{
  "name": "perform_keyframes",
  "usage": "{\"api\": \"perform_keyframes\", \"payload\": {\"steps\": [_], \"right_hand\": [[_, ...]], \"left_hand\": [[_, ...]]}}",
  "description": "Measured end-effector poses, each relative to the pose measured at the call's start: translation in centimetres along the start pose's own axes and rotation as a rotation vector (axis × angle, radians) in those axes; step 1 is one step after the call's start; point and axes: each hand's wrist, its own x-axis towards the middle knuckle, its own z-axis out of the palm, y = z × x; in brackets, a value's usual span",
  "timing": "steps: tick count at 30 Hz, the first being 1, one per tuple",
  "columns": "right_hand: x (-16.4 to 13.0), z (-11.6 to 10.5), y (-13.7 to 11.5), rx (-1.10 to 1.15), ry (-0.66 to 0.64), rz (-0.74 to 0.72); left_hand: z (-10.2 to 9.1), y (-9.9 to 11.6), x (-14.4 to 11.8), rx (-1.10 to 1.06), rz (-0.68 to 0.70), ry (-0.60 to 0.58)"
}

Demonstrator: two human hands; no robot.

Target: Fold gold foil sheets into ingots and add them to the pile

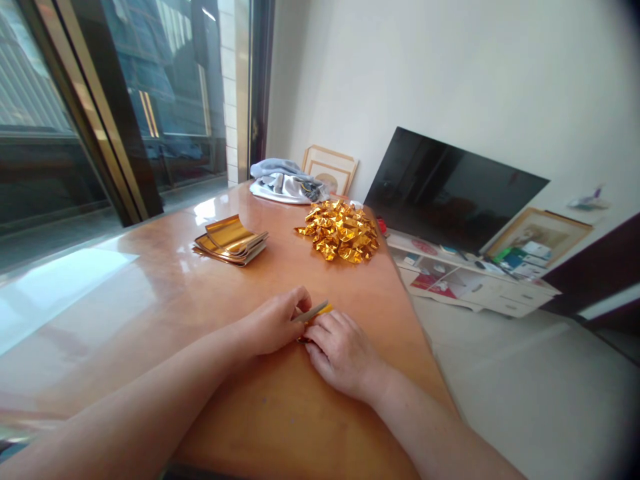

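Note:
Both hands meet on the wooden table (280,413) over a small piece of gold foil paper (315,311). My left hand (275,323) pinches its upper edge with thumb and fingers. Pressed flat beside it, my right hand (340,350) covers the paper's lower part, so most of the sheet is hidden. Farther back lies a stack of flat gold foil sheets (231,239), the top one curling up. A pile of several folded gold foil pieces (341,230) sits at the table's far right.
A bundle of grey and white cloth (286,181) lies at the table's far end, with picture frames (330,168) behind it. A dark TV screen (450,190) leans on a low white cabinet (475,283) to the right. A glass sliding door (125,107) runs along the left.

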Motion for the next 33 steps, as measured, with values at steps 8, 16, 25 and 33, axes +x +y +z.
{"api": "perform_keyframes", "payload": {"steps": [8, 16, 25, 33], "right_hand": [[0.1, -0.4, -0.2, -0.013, -0.029, 0.064], [0.2, -0.3, -0.2, 0.037, 0.023, 0.103], [0.4, 1.0, 0.9, 0.247, 0.143, 0.206], [0.7, 1.6, 1.1, 0.319, 0.183, 0.303]], "left_hand": [[-2.5, 1.6, -1.5, 0.285, 0.214, 0.061], [-3.3, 0.7, -2.0, 0.439, 0.228, -0.082], [-3.0, 1.7, -2.2, 0.504, 0.167, -0.06], [-2.3, 1.7, -2.1, 0.524, 0.081, -0.003]]}}
